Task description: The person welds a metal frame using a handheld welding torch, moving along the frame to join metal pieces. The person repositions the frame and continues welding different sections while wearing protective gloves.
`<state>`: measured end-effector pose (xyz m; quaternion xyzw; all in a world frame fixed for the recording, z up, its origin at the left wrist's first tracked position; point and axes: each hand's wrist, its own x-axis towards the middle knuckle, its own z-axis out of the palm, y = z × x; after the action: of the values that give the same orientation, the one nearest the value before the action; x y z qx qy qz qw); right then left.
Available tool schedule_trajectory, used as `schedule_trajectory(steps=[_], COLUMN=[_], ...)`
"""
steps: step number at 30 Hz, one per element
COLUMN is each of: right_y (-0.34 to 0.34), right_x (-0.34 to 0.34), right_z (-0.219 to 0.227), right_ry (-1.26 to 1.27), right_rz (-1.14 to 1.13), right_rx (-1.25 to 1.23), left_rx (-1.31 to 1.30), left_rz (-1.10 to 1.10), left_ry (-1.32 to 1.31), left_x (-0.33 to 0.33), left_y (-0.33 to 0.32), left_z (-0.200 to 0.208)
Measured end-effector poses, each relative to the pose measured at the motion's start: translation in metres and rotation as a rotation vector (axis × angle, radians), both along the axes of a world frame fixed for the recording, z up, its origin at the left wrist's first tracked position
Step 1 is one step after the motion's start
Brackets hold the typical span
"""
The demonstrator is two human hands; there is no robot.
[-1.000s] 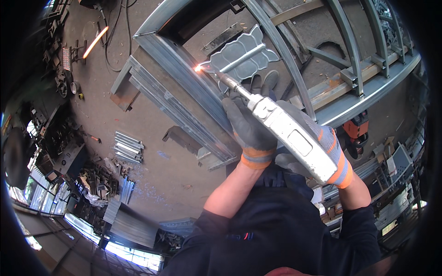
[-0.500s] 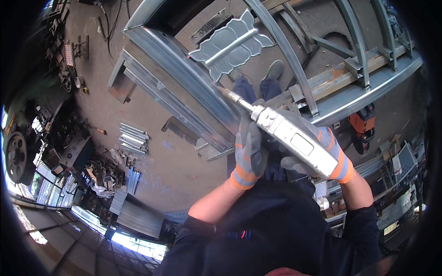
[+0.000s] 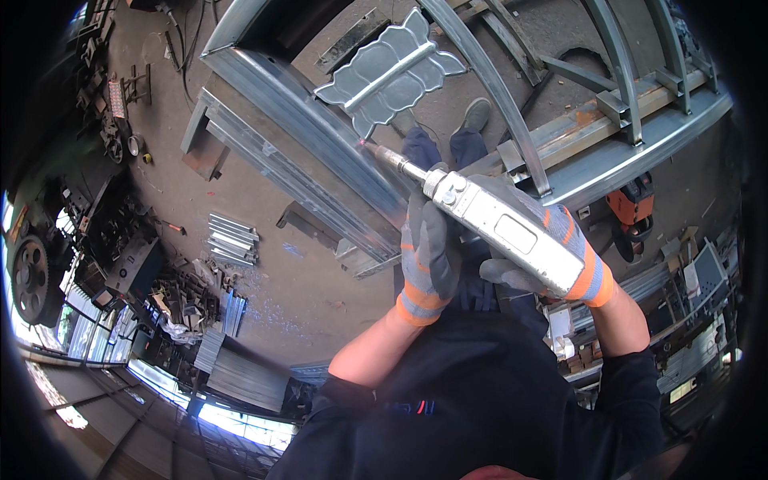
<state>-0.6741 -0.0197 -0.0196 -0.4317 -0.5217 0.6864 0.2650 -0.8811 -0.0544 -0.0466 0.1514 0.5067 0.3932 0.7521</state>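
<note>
A white, boxy handheld laser welding gun [image 3: 512,232] with a slim metal neck and coppery nozzle lies diagonally before me, pointing up-left. My right hand [image 3: 552,232], in a grey, orange-banded glove, wraps round its rear body. Beneath the front of the body, my left hand [image 3: 428,256], gloved alike, is closed with its fingers by the neck; part of its grip is hidden. The nozzle tip meets the long steel frame bar [image 3: 320,132], where a small reddish spot shows. A leaf-shaped scalloped metal plate [image 3: 392,76] adjoins that bar, its lower corner near the tip.
Curved metal bars [image 3: 484,76] and a curved rail [image 3: 640,164] extend to the right. An orange-and-black machine [image 3: 632,204] stands on the floor there. Short metal strips [image 3: 232,238] lie at left, near a large gear wheel [image 3: 32,276]. My shoe [image 3: 476,114] shows beneath the frame.
The gun and both hands have shifted slightly up-left relative to my body. The frame and plate also sit a little further up-left in view. The tip stays at the bar, and both grips are kept.
</note>
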Motion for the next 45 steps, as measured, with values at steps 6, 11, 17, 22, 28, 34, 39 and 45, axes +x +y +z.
schedule_trajectory(steps=[6,11,17,22,28,34,39,45], right_y=[0.006,0.010,0.011,0.010,0.004,0.000,-0.001,-0.001], right_x=[-0.001,-0.001,-0.003,-0.001,0.001,0.000,0.002,0.002], right_z=[0.004,0.007,0.008,0.008,0.009,0.005,0.002,-0.001], right_ry=[-0.011,-0.016,0.014,0.041,0.049,0.025,0.056,0.017], right_rz=[-0.015,-0.001,-0.040,-0.040,-0.047,-0.055,-0.053,-0.032], right_rx=[-0.016,-0.016,-0.021,-0.019,-0.126,-0.002,-0.079,-0.078], left_rx=[0.164,-0.025,0.022,0.102,0.015,-0.102,-0.040,-0.082], left_rz=[0.000,-0.058,-0.163,-0.083,-0.065,-0.006,-0.082,-0.004], left_ry=[0.074,0.150,0.268,0.080,0.118,0.055,0.148,0.029], left_x=[0.001,0.001,-0.003,-0.007,-0.005,-0.002,-0.001,0.000], left_y=[0.000,0.005,0.002,-0.003,-0.003,0.003,-0.001,0.000], left_z=[-0.003,0.001,-0.001,-0.011,-0.005,0.001,-0.004,-0.009])
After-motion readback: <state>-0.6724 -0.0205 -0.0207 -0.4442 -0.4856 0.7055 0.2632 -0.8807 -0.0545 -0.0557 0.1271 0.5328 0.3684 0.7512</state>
